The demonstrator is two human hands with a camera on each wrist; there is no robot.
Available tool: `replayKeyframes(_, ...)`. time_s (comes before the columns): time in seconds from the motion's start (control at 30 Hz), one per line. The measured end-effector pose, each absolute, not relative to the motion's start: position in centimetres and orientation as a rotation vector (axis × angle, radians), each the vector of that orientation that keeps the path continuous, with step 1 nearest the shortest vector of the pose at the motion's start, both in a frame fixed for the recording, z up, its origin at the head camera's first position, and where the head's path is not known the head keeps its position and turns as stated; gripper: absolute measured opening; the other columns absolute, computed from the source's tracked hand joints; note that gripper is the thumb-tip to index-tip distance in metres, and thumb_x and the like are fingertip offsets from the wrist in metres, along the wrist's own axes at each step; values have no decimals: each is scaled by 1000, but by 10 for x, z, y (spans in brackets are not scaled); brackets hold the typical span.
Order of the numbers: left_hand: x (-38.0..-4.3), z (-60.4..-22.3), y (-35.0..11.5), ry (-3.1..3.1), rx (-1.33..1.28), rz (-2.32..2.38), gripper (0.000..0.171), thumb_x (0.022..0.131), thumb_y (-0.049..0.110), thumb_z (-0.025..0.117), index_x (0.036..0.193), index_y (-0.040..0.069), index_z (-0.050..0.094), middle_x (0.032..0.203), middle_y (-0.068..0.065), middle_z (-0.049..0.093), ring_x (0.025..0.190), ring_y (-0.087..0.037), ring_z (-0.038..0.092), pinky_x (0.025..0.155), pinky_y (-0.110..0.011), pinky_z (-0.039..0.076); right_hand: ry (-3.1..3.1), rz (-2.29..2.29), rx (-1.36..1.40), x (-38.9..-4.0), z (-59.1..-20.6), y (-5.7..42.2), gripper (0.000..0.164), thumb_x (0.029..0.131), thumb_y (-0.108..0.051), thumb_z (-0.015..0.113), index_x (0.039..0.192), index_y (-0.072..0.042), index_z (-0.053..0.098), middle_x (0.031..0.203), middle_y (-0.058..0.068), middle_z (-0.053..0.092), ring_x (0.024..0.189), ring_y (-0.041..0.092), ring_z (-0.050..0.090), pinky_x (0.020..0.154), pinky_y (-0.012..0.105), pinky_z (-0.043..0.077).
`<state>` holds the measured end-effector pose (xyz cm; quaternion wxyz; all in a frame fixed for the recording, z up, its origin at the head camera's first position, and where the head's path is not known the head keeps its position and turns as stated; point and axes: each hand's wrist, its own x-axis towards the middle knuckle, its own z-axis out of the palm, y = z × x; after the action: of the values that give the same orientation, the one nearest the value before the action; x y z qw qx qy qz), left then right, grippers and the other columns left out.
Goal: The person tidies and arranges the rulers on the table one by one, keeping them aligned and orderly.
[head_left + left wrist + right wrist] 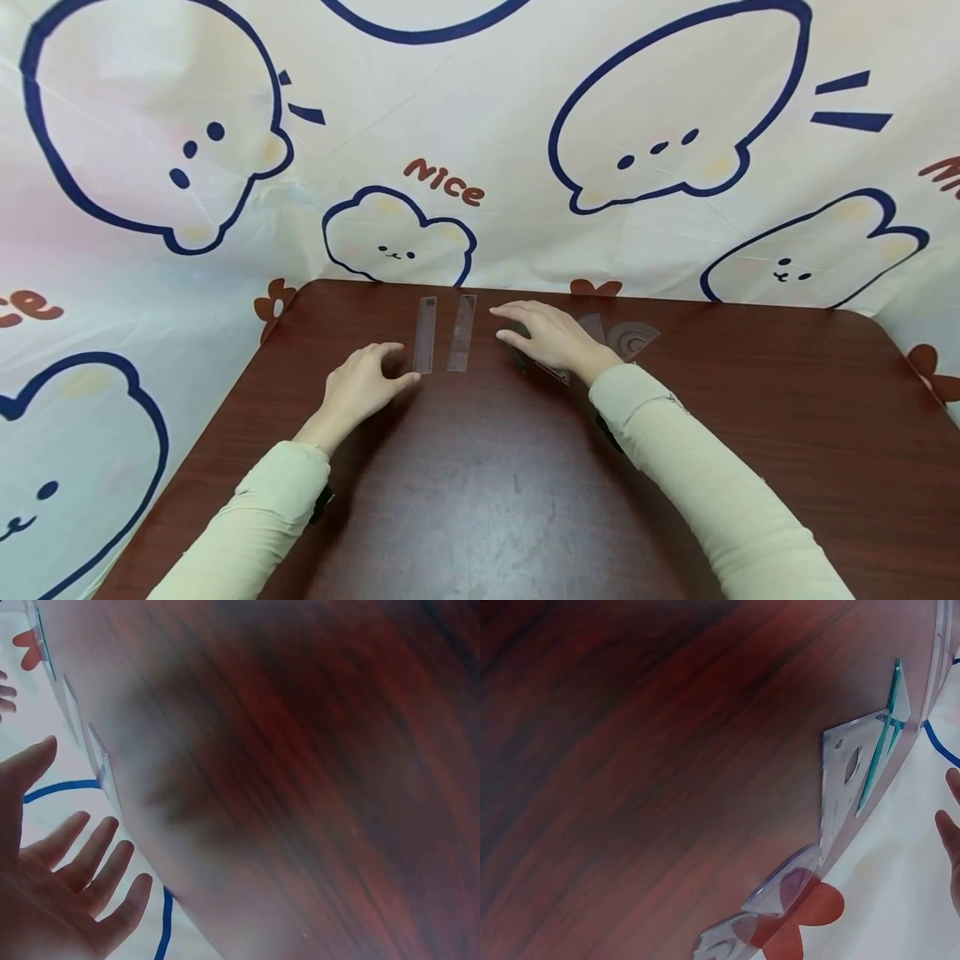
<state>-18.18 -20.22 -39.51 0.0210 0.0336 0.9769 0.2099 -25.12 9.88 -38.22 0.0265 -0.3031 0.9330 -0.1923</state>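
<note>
"The left hand (363,383) had its thumb and fingers apart, loosely bent. What was nearest?"

"The left ruler (424,335), clear and lying on the table, just beyond the fingertips. I couldn't tell whether the thumb touched its near end."

"And the right hand (547,333)?"

"Its thumb and fingers were apart too, above a clear triangle (840,772) and a green-edged triangle (889,735) that crossed one end of it. From the head view, that hand hid most of both."

"What lay around them?"

"The right ruler (462,333) sat between the hands, next to its neighbour and apart from it. Past the right wrist were two protractors, the nearer one (591,323) partly hidden, the farther one (633,339) in plain sight."

"And beyond?"

"The brown table (450,500) ended at a pale cloth (517,250) printed with cartoon bears, red flowers and 'Nice'. The rulers' far ends came close to that edge."
</note>
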Motion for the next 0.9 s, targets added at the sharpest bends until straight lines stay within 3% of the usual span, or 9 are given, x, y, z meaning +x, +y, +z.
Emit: replayKeyframes(0.9,-193,-398,-190,2972,-17,707,61,88,41,74,135,5,59,132,-16,60,121,-35,54,94,-60,41,2812,-629,-886,-285,-387,41,42,102,-36,57,141,-21,56,144,1,53,134,20,46,109,40,37)
